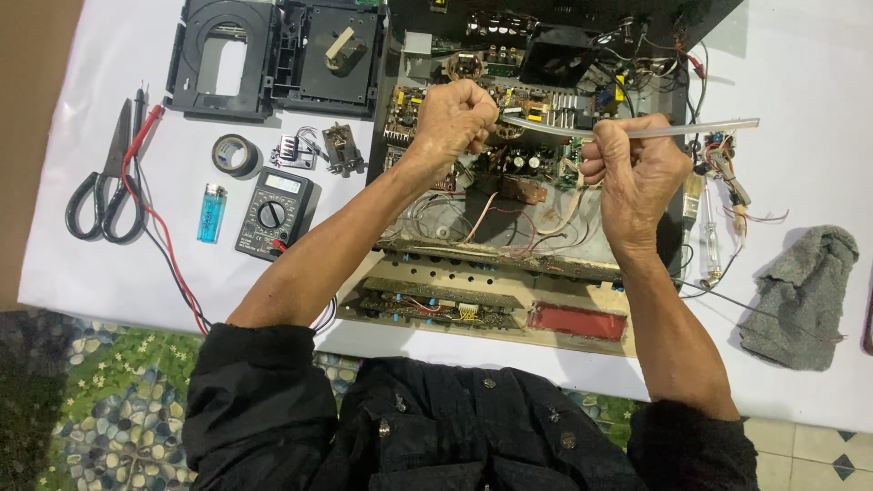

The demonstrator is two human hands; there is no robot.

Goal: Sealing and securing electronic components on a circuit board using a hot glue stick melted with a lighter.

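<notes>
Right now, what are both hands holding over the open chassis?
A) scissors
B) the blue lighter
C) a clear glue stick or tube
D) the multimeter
C: the left hand and the right hand both grip a clear translucent stick above the circuit boards, while the scissors, multimeter and blue lighter lie untouched on the white cloth to the left.

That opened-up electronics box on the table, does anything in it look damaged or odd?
The opened chassis looks worn: its front edge shows rust and grime, and loose wires sprawl across its floor. Both hands, left and right, hold a clear tube above the circuit boards.
</notes>
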